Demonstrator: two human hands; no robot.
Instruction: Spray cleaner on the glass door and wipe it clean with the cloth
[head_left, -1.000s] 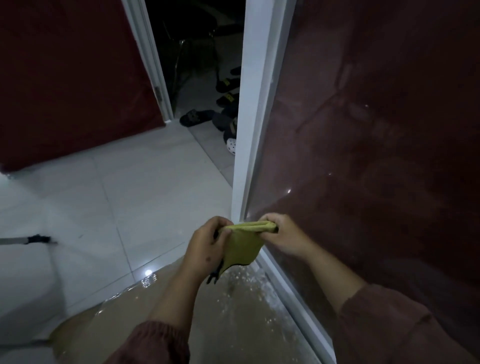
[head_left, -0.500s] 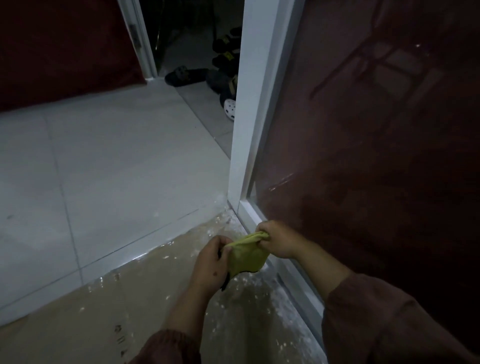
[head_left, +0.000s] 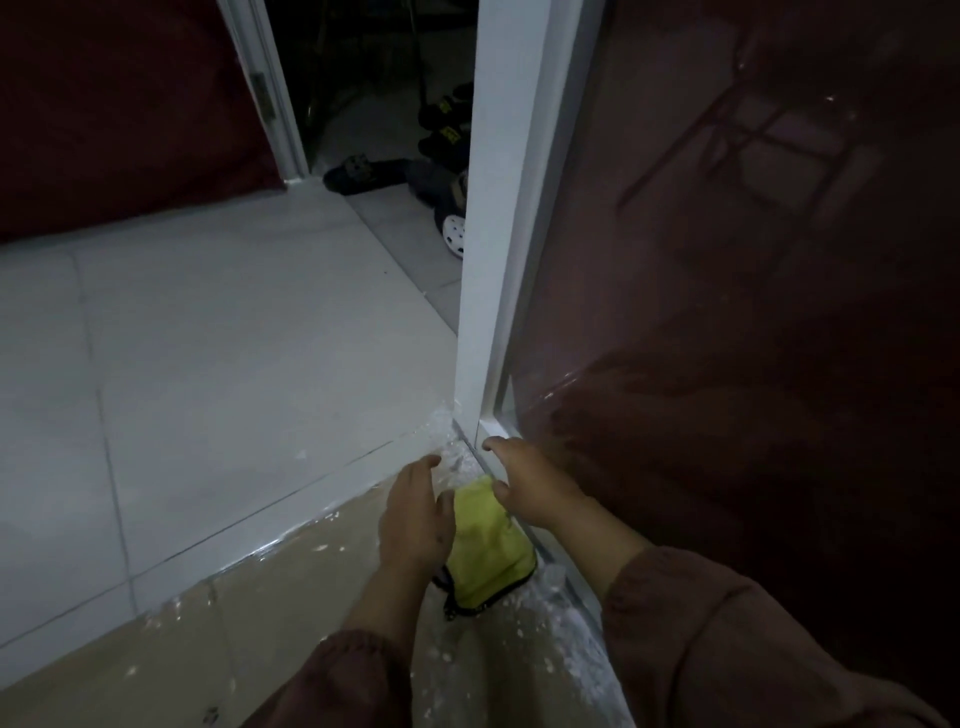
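Note:
The glass door (head_left: 727, 312) fills the right side, dark reddish with faint reflections, set in a white frame (head_left: 498, 208). A yellow-green cloth (head_left: 488, 540) with a dark trimmed edge lies low by the door's bottom rail, between my two hands. My left hand (head_left: 415, 514) is at its left edge with fingers stretched out and apart. My right hand (head_left: 524, 483) is at its upper right corner near the rail, fingers also spread, thumb touching the cloth. No spray bottle is in view.
White floor tiles (head_left: 234, 364) spread to the left. Under my arms is a brown wet strip (head_left: 260, 623) flecked with white foam. Dark sandals (head_left: 363, 174) and a white clog (head_left: 453, 228) lie in the dark doorway behind the frame. A dark red panel (head_left: 104, 104) stands at far left.
Both hands have gone down to the foot of the door and spread their fingers. The cloth, earlier stretched and pinched between them, now lies slack between them.

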